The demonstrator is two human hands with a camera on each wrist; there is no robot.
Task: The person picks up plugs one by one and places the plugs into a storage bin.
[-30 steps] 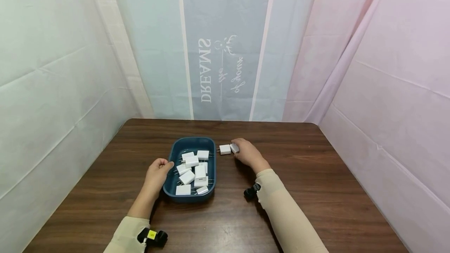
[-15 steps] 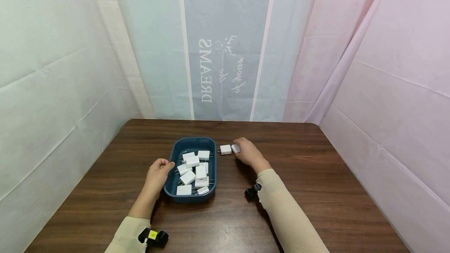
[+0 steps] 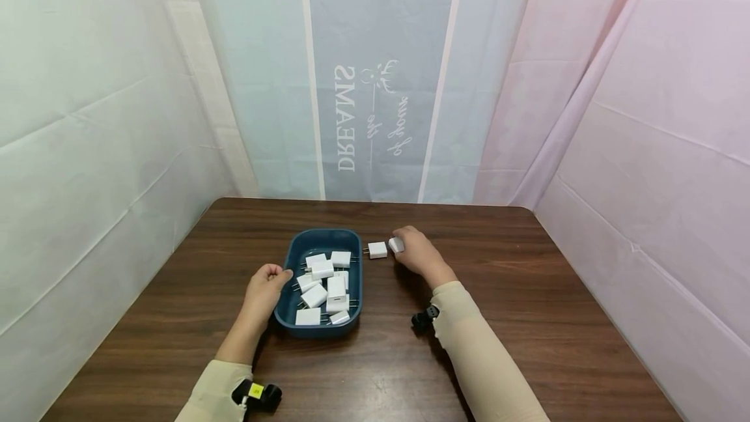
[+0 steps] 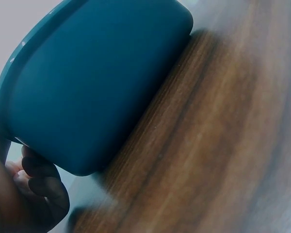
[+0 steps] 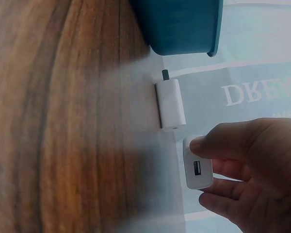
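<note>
My left hand (image 3: 263,292) grips the left rim of a dark blue plastic bin (image 3: 359,292), thumb over the edge. Its curled fingers show against the outer wall in the left wrist view. Inside the bin lie several white USB wall chargers (image 3: 314,295), jumbled, some stacked, metal prongs pointing different ways. To the right of the bin, my right hand (image 3: 418,254) pinches one white USB charger (image 5: 199,167) between thumb and fingers, its USB port facing the right wrist camera. Another white charger (image 3: 377,250) lies on the table between the bin and that hand, prongs toward the bin.
The brown wood-grain table (image 3: 498,318) carries the bin and chargers. White cloth (image 3: 88,116) hangs along the left, with a similar sheet at the right. A pale blue-grey curtain (image 3: 381,31) with mirrored lettering closes off the far edge.
My right hand has shifted slightly right with the pinched charger, and a gap has opened between it and the charger on the table. My left hand keeps its grip on the bin.
</note>
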